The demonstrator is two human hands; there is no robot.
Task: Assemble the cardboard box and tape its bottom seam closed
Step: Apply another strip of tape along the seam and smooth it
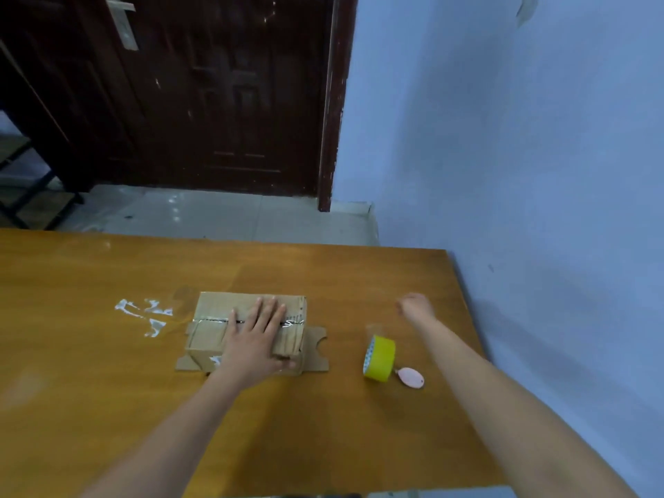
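Observation:
A small cardboard box [212, 310] lies on the wooden table [107, 372], its closed flaps facing up with a shiny strip of clear tape along the middle seam. My left hand [253, 339] lies flat on top of the box, fingers spread, thumb over its near edge. Loose flaps stick out from under the box on the right. My right hand [413, 305] hovers blurred over the table, right of the box and beyond a yellow tape roll [380, 357]; it seems to hold nothing. The roll stands on its edge.
A small pink oval cutter [410, 377] lies just right of the roll. Crumpled bits of clear tape [147, 314] are stuck to the table left of the box. The table's right edge runs close to a blue wall [539, 174]. A dark door stands behind.

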